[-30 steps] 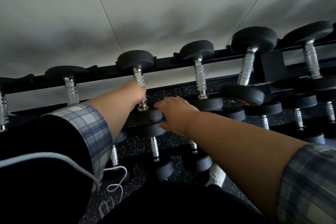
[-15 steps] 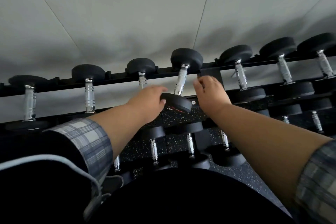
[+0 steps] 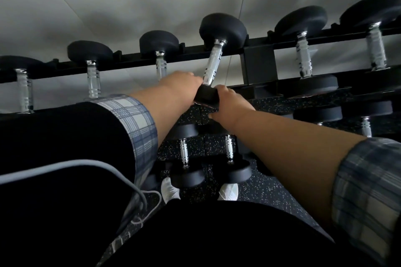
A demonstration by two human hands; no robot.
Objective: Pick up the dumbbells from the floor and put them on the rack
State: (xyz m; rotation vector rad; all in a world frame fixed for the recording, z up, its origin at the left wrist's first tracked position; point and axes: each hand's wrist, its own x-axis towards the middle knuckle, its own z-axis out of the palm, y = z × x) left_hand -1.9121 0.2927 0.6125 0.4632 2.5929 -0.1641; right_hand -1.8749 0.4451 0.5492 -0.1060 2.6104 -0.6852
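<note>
Left hand [image 3: 180, 84] and right hand [image 3: 227, 102], fingers wrapped on the near head of a black rubber, chrome-handled dumbbell [image 3: 213, 65], seat it on the black steel rack [image 3: 258, 65]; two dumbbells [image 3: 184, 154] below the rack remain floor-bound, likely pending.

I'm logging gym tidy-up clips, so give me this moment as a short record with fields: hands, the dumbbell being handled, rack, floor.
left hand: left hand on the near head of the dumbbell, from its left side
right hand: right hand on the same head, from the right
dumbbell: dumbbell tilted, far head at the top rail, chrome handle bare
rack: rack, black, top row holding other dumbbells on both sides
floor: speckled floor, two dumbbells by the white shoes
task state: dumbbell at the rack, both hands on it
</note>
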